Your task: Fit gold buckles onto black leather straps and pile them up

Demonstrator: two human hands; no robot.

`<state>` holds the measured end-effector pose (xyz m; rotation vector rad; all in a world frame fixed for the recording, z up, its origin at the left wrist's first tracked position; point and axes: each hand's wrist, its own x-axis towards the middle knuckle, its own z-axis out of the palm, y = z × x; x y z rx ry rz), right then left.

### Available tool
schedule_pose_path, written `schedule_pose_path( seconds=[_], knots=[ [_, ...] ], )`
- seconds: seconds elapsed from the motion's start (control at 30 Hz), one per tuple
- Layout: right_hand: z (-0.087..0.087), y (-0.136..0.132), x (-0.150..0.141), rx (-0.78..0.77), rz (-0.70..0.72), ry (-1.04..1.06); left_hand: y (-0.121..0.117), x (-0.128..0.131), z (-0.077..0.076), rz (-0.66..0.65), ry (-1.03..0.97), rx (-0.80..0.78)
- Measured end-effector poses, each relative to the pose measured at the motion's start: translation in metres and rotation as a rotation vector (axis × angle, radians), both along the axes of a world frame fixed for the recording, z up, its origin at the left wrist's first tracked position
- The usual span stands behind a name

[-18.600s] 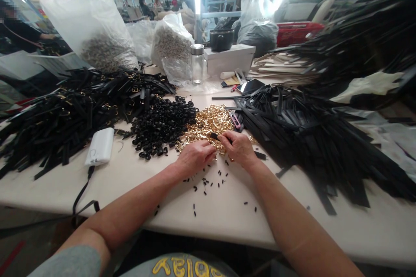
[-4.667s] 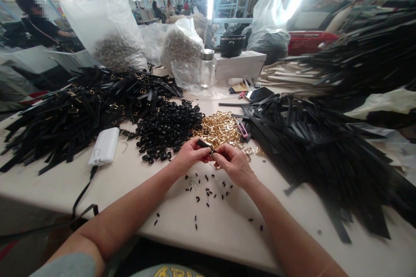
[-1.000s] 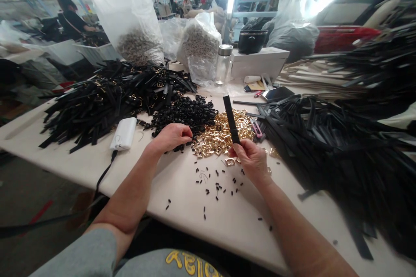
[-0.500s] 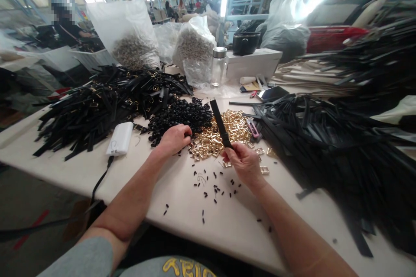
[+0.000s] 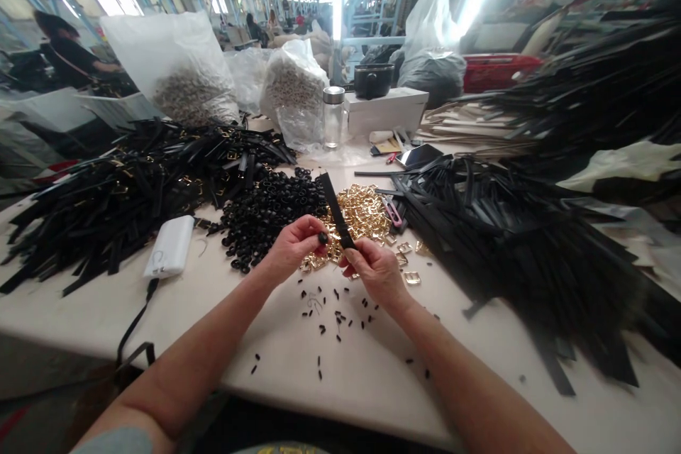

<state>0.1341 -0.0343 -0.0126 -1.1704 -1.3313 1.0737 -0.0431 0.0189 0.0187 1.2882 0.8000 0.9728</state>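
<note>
Right hand (image 5: 377,272): fingers grip black strap (image 5: 334,204) by its lower end; long axis runs toward 11 o'clock, above worktop (image 5: 281,347). Left hand (image 5: 292,248): fingers pinch small black piece (image 5: 322,237), probably a ring, just beside strap at its 9 o'clock.

Both arms are bare below the elbow. The left forearm (image 5: 207,340) enters between seven and eight o'clock and slants up toward one. The right forearm (image 5: 457,355) enters near five and slants toward ten. The left hand (image 5: 284,252) is near nine o'clock from the right hand (image 5: 377,275), close but apart. Both show their backs, fingers (image 5: 307,223) curled and pinched against thumbs.
</note>
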Motion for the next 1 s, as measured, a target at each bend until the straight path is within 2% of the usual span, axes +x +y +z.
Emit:
schedule_pose_path(
  seconds=[0.2, 0.57, 0.8, 1.0],
  knots=[
    [-0.001, 0.0, -0.001, 0.019, 0.019, -0.042, -0.007, 0.01, 0.0, -0.038, 0.018, -0.026],
    [-0.001, 0.0, 0.002, 0.039, 0.044, -0.164, -0.005, 0.013, -0.007, 0.114, 0.018, -0.121],
    [0.001, 0.001, 0.003, 0.043, 0.09, -0.24, 0.0, 0.009, -0.015, 0.086, 0.024, -0.181],
    [0.003, 0.002, 0.006, -0.003, 0.075, -0.274, -0.003, 0.008, -0.012, 0.064, 0.081, -0.118]
  ],
)
